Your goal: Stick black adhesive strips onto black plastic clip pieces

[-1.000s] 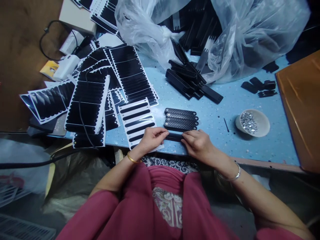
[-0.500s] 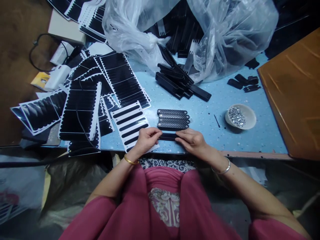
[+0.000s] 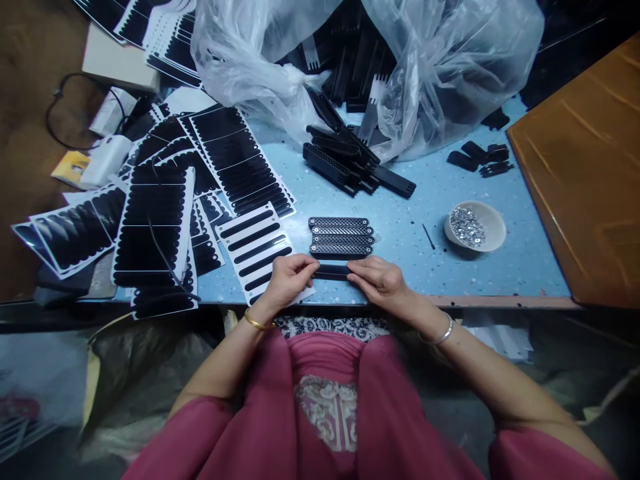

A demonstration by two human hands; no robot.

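Note:
Near the table's front edge, a flat black bar-shaped piece [image 3: 332, 271] lies level between my two hands. My left hand [image 3: 291, 277] pinches its left end, thumb and fingers together. On the right end, my right hand [image 3: 379, 280] closes its fingers and thumb. Just beyond the bar sits a row of several black textured handle-like pieces [image 3: 341, 237] with a small metal rivet or screw at each end. Left of my left hand is a white sheet of black strip stickers [image 3: 255, 250], partly under that hand.
Overlapping black sticker sheets [image 3: 153, 227] cover the left side. A clear plastic bag [image 3: 455, 73] of black parts stands at the back, with loose black pieces [image 3: 357, 163] before it. At right are a white bowl [image 3: 495, 227] of small metal parts and a brown panel [image 3: 585, 173].
The whole view has shifted slightly, so the table things appear a little further left. Both hands keep their hold on the black bar, with no clear change in grip.

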